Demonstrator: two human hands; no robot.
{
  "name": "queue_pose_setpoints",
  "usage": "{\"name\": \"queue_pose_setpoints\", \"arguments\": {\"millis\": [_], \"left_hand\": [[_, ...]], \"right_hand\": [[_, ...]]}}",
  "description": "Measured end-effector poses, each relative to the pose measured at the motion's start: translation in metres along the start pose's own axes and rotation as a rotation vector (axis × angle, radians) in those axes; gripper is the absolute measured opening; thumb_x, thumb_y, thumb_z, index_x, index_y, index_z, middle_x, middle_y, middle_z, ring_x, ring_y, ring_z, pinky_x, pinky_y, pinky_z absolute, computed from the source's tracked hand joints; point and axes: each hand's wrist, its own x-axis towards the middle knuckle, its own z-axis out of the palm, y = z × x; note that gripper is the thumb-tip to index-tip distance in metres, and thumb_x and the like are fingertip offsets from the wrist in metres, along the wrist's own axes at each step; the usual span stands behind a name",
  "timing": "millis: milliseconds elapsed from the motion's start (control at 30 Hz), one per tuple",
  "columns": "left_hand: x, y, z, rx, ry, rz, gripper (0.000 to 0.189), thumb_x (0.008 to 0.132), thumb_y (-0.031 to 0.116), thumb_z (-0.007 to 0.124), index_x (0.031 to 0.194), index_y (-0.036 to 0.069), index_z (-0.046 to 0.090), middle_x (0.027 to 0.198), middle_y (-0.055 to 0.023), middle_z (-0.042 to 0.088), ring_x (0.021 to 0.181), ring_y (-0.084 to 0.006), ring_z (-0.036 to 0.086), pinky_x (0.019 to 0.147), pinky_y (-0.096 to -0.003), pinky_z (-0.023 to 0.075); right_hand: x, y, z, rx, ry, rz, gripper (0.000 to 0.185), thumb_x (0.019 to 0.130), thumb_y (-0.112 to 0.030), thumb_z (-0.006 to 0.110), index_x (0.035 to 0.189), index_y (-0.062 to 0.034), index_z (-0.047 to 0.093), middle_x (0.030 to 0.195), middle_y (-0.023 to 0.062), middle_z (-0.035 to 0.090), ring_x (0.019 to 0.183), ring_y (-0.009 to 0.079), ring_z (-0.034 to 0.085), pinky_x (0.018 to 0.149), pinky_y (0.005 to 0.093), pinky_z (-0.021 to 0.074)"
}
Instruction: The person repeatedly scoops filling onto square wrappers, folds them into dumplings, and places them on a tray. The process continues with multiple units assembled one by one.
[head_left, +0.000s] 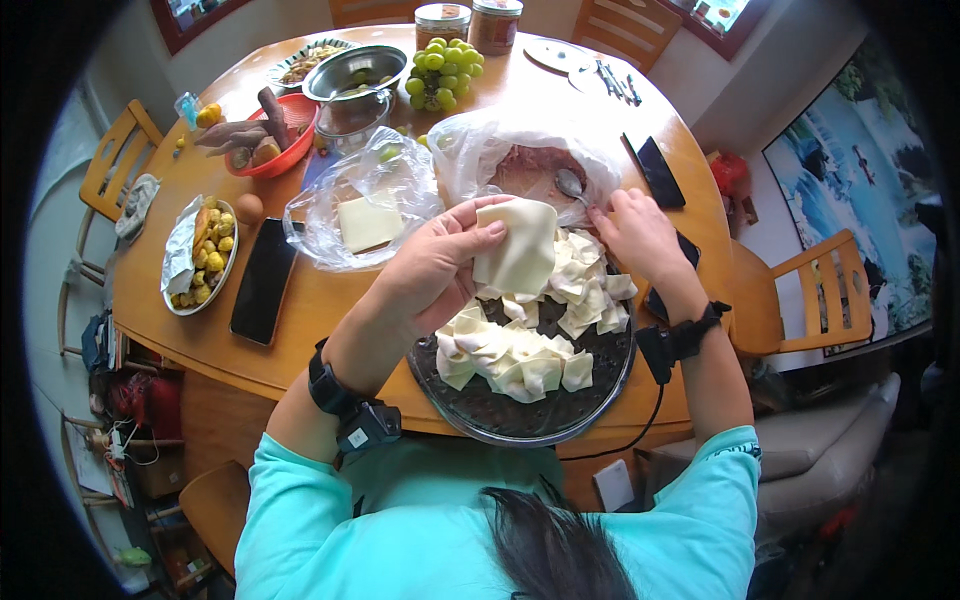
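Observation:
My left hand (457, 251) holds up a square dough wrapper (517, 247) between thumb and fingers. My right hand (637, 229) has its fingers on the handle of a metal spoon (571, 184), whose bowl rests at the minced meat (536, 172) in a clear plastic bag (469, 146). Below both hands, folded dumplings (517, 360) lie in clusters on a dark round tray (495, 420). Left of my left hand, a stack of square wrappers (370, 223) sits in another open plastic bag (315, 240).
A black phone (262, 281), an egg (249, 208) and an oval dish (196, 306) are on the left. Behind them stands a red basket (281, 161) of tubers. Green grapes (444, 73) and a metal bowl (356, 67) are farther back. Another phone (660, 171) lies right.

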Motion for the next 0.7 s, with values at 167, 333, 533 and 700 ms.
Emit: {"name": "queue_pose_setpoints", "arguments": {"millis": [167,333,533,700], "left_hand": [[-0.002,-0.006,-0.004,-0.052,0.11,-0.04,0.025,0.102,0.015,0.053,0.123,0.001,0.055,0.113,-0.0098,0.067,0.101,-0.0195,0.068,0.09,-0.0368,0.0565],[-0.001,-0.007,-0.008,-0.046,0.164,-0.028,0.027,0.104,0.02,0.047,0.123,0.001,0.053,0.115,-0.0132,0.065,0.103,-0.024,0.068,0.09,-0.039,0.0566],[-0.005,-0.006,-0.01,0.004,0.158,-0.008,0.026,0.101,0.013,0.051,0.124,0.0,0.053,0.115,-0.0122,0.065,0.104,-0.0215,0.067,0.091,-0.0372,0.0554],[-0.005,-0.004,-0.011,0.016,0.152,-0.017,0.03,0.1,0.012,0.054,0.127,0.001,0.052,0.115,-0.0111,0.065,0.104,-0.0192,0.066,0.093,-0.0356,0.0533]], "right_hand": [[0.006,0.003,0.013,0.049,-0.027,-0.068,0.031,0.098,-0.029,0.051,0.092,0.0008,0.055,0.093,0.0216,0.065,0.096,0.0393,0.062,0.085,0.0493,0.0481],[0.003,-0.007,0.006,0.083,-0.02,-0.045,0.025,0.097,-0.024,0.053,0.094,0.0002,0.051,0.087,0.0187,0.068,0.083,0.0412,0.065,0.074,0.0492,0.0512],[0.015,-0.022,-0.003,0.046,0.351,-0.277,0.012,0.093,-0.011,0.059,0.098,-0.002,0.053,0.086,0.014,0.068,0.078,0.0322,0.069,0.065,0.0397,0.0554],[0.028,-0.027,-0.003,-0.275,0.476,-0.324,0.015,0.085,-0.006,0.063,0.1,-0.0049,0.059,0.085,0.0085,0.064,0.074,0.0224,0.069,0.063,0.0312,0.0557]]}}
